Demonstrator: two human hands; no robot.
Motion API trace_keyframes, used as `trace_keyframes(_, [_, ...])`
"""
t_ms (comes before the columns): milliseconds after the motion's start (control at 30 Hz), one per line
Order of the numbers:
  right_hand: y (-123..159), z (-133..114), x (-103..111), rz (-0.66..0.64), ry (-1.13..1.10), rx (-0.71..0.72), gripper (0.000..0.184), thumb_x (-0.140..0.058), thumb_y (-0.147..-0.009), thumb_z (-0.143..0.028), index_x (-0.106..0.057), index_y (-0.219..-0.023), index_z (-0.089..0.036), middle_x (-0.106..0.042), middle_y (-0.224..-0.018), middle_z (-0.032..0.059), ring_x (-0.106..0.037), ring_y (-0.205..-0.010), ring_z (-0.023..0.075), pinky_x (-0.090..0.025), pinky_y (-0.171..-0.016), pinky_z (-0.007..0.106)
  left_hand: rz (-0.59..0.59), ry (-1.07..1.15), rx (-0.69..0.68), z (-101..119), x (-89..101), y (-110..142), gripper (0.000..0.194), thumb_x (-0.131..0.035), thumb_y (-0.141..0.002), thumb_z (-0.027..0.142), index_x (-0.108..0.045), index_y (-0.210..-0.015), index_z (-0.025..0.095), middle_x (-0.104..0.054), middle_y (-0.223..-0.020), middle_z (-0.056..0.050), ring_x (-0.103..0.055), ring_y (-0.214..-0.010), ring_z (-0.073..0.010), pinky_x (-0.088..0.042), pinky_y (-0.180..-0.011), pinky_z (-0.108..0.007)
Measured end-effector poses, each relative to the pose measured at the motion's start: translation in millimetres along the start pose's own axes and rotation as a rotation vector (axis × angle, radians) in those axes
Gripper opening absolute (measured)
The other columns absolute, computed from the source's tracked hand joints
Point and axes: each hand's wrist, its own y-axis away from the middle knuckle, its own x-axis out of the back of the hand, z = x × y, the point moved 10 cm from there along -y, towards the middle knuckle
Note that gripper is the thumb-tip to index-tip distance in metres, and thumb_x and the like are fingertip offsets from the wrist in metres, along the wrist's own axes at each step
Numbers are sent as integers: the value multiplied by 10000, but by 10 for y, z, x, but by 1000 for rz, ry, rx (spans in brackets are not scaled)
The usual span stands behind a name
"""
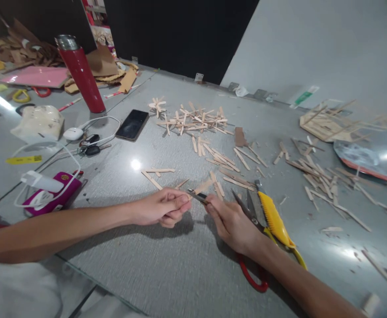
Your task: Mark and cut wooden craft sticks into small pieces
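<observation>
My left hand (165, 207) is closed in a pinch on a small piece of wooden craft stick (189, 197), mostly hidden by the fingers. Facing it, my right hand (234, 223) grips a slim dark metal tool (198, 195), perhaps a blade. The tool's tip lies at the left fingertips; whether it touches the wood I cannot tell. Just beyond the hands lie loose craft sticks (216, 183). Beside my right hand are scissors (249, 207) and a yellow-handled cutter (276, 216). A red handle loop (254, 278) shows under my right forearm.
Joined craft sticks (193, 120) form a pile farther back, with more sticks (322, 181) at right near a wooden frame (328, 123). On the left stand a red flask (82, 79), a phone (133, 125), keys (90, 145) and a purple box (56, 194) with a cable.
</observation>
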Motion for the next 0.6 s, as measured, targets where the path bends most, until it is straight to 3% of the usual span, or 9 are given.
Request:
trace_keyframes(267, [51,-96,-28,71,85,165,222,-416,-1002,-37,-518,-967,-231,-607,-658,-42,-528,-436,123,-399,-465,241,-43,-35,-24,18,-55,7,450,-617,-1035,556,-475,-799,200,-279,-583,123,-181,-447,-56,-164,-429,-194])
trace_keyframes(467, [58,-142,-57,88,124,199,281,-427,-933,15,-528,-1040,-224,-665,-725,-15,-563,-457,136,-408,-466,250,-46,-73,1,19,-95,19,447,-601,-1045,548,-482,-801,194,-290,-580,122,-179,-447,-55,-165,-429,-208])
trace_keyframes(600, [42,-170,-53,93,136,193,265,-415,-963,12,-526,-1013,-223,-653,-729,-19,-573,-468,128,-422,-483,246,-26,-85,-5,38,-99,11,455,-609,-1033,565,-479,-801,195,-313,-579,118,-182,-446,-56,-163,-428,-212])
